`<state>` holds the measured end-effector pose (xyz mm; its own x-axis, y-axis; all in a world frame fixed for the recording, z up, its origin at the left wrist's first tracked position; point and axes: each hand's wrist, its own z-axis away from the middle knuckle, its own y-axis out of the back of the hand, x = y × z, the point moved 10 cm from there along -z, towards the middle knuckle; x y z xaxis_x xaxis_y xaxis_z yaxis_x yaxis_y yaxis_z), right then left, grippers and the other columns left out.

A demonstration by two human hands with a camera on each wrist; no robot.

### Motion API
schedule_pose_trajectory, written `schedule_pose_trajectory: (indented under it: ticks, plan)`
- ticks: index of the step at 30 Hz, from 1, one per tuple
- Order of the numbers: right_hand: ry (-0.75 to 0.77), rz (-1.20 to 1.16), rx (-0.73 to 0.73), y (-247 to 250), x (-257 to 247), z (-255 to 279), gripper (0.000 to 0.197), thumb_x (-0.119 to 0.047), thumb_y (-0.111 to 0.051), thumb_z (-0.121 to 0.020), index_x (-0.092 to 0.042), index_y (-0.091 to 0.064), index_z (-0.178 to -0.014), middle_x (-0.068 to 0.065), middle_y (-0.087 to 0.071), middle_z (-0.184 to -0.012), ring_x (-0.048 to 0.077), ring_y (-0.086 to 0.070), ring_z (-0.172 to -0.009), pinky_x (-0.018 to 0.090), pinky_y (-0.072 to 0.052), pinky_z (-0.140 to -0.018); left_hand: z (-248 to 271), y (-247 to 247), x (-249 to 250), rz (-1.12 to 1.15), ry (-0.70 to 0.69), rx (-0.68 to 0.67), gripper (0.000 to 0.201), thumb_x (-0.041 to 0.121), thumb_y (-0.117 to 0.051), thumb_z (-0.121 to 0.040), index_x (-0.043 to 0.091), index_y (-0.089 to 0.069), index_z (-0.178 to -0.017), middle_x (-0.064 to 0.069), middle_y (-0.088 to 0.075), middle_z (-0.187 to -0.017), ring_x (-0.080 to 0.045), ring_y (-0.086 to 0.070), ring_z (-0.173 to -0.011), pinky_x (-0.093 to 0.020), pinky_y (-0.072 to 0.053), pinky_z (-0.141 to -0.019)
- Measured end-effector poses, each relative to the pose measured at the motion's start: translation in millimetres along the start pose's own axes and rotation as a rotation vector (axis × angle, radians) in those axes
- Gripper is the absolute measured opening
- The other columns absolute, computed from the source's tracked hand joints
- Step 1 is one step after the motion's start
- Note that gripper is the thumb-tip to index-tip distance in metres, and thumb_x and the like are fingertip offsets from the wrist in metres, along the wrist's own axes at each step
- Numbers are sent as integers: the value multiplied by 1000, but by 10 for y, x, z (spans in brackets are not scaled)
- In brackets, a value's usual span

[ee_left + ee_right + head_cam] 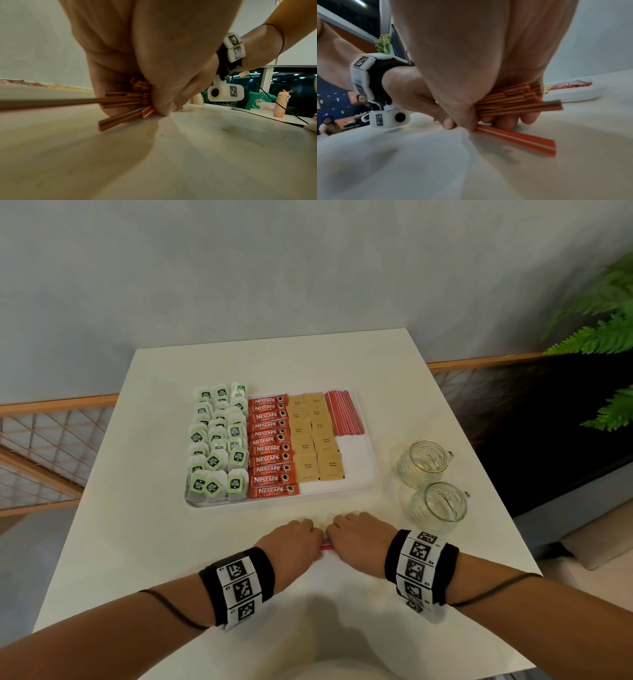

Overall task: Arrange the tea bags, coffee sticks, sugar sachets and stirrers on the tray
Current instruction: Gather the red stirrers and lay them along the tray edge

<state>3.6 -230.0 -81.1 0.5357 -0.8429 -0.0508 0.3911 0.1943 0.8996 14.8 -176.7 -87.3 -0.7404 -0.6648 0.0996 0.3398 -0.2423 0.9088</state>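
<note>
I've got both hands, left hand [297, 537] and right hand [356, 534], clamped on a bundle of stirrers [325, 543] lying 9-to-3; the tray's [352, 446] free corner is at 12.

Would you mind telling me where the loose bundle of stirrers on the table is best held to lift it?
Probably around the middle, from above. The stirrers lie flat and splayed, ends sticking out past the left hand and right hand, so a mid-length pinch should keep them together.

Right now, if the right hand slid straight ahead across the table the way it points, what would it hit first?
Probably the near rim of the white tray: the right hand, gripping loose stirrers, points toward it over bare table. Depth is uncertain.
</note>
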Motion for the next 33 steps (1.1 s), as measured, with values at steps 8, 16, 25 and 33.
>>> schedule_pose_trajectory:
  ticks: [8, 16, 25, 33]
  plan:
    - [48, -7, 0, 66, -13, 9, 26, -14, -31, -105, -3, -54, -112, 14, -61, -102, 28, -53, -76, 38, -35, -65, 35, -8, -7, -4, -8, 19, 25, 16, -32, -106, 8, -53, -116, -11, -55, -113, -27, -53, -95, -33, -34, -72]
    - [36, -261, -118, 85, 98, -62, 20, -26, -47, -106, -8, -56, -112, 10, -61, -105, 25, -56, -84, 36, -43, -74, 50, 103, -74, 181, 1, 24, 27, 35, -37, -106, 13, -52, -110, -8, -62, -105, -25, -57, -87, -37, -47, -78]
    - [81, -321, -64, 541, 153, -148, 26, -35, -58, -100, -12, -61, -112, 6, -65, -103, 22, -58, -91, 34, -44, -80, -59, 320, -274, 403, 75, 75, 31, 38, -48, -99, 22, -57, -74, 3, -58, -66, -14, -53, -58, -28, -42, -58]
    - [-27, -595, 316, 1242, 793, 49, 40, -53, -49, -100, -19, -68, -96, -3, -66, -82, 11, -58, -69, 30, -51, -67, -76, 701, -582, 557, 96, 261, 36, 30, -46, -102, 10, -55, -73, -6, -59, -66, -24, -56, -57, -37, -46, -56]
